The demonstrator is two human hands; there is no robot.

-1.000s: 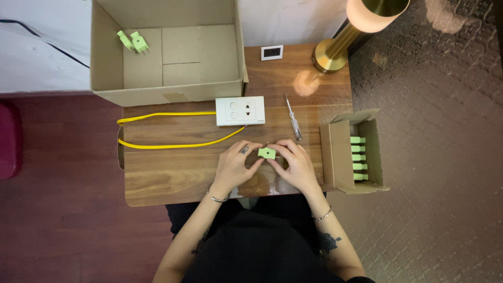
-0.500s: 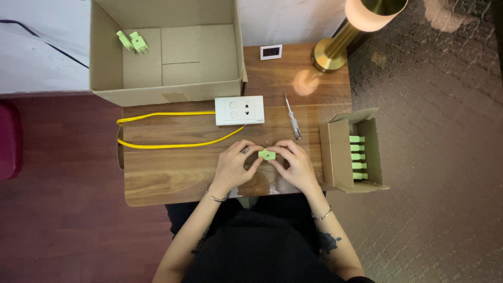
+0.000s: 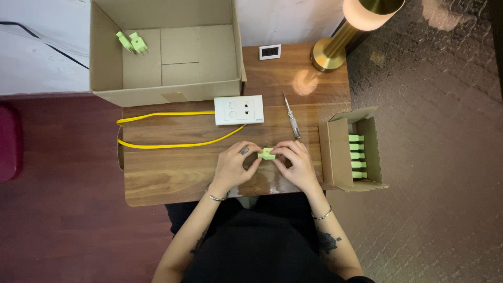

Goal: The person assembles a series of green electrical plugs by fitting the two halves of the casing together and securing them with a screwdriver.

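Note:
A small light-green plug (image 3: 266,153) is pinched between my left hand (image 3: 234,166) and my right hand (image 3: 297,164), just above the wooden table (image 3: 173,173) near its front edge. Fingertips of both hands grip its two ends. A screwdriver (image 3: 292,116) lies on the table just beyond my right hand. A white socket block (image 3: 239,110) with a yellow cable (image 3: 167,145) sits further back, past my left hand.
A large open cardboard box (image 3: 167,89) at the back left holds two green plugs (image 3: 132,42). A small cardboard box (image 3: 335,152) at the right edge holds several green plugs (image 3: 358,156). A brass lamp (image 3: 335,50) and a small white device (image 3: 270,51) stand at the back.
My hands and the green plug have stayed in nearly the same place; only the fingers have shifted slightly around the plug.

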